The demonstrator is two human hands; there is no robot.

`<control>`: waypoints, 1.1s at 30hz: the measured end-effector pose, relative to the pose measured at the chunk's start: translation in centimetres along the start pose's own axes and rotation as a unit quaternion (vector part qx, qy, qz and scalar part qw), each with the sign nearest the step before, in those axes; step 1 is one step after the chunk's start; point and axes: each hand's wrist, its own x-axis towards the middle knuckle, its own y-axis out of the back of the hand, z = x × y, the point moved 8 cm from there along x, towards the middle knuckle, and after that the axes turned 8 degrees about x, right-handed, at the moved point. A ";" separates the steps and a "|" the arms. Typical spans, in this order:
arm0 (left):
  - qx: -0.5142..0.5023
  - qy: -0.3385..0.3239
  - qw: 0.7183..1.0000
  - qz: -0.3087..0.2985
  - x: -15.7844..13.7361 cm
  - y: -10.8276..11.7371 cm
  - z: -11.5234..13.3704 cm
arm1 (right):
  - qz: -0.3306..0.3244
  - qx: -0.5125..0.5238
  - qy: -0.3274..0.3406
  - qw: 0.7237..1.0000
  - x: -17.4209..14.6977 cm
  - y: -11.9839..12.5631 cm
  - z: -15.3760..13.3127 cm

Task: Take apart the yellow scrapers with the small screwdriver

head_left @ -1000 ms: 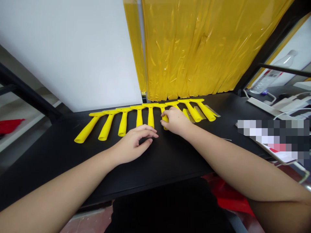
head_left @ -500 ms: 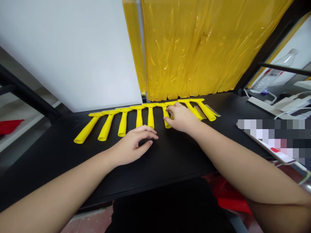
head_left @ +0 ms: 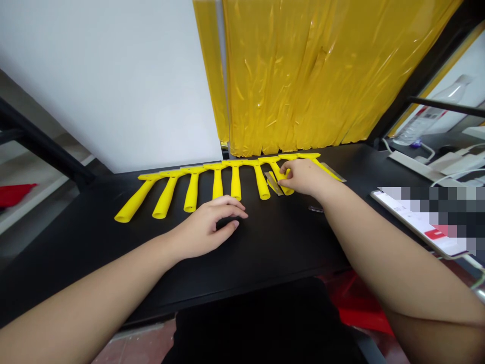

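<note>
Several yellow scrapers [head_left: 191, 191] with hollow handles lie side by side on the black table, heads toward the back. My left hand [head_left: 215, 222] rests in front of the middle handles, fingers loosely spread, holding nothing. At the right part of the row, my right hand [head_left: 305, 177] curls its fingers beside a scraper handle [head_left: 280, 177]. A bit of yellow shows inside the curl, but what it belongs to is hidden. Between two handles lies a small yellow piece with a thin blade-like strip [head_left: 273, 184]. Another such strip [head_left: 333, 172] shows at the row's right end.
A small clear item [head_left: 316, 209] lies by my right wrist. The phone or tablet [head_left: 424, 222] sits at the right edge, near white cables and a power strip [head_left: 413, 167]. Behind stand a white panel [head_left: 151, 86] and yellow plastic sheeting [head_left: 291, 86]. A plastic bottle [head_left: 424, 116] leans at right.
My right hand has moved right along the row, uncovering a scraper handle and the small yellow piece with the strip. My left hand has stayed in place.
</note>
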 end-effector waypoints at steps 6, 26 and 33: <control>0.001 -0.001 1.000 -0.004 -0.1 0.0 0.0 | 0.031 0.021 0.000 0.999 0.6 1.9 2.0; -0.001 -0.005 1.000 -0.013 -0.2 0.0 -0.1 | 0.022 -0.028 -0.089 0.995 2.5 2.6 7.8; 0.000 -0.003 1.000 -0.015 -0.2 0.0 -0.1 | 0.088 -0.002 -0.103 0.991 2.9 5.0 11.6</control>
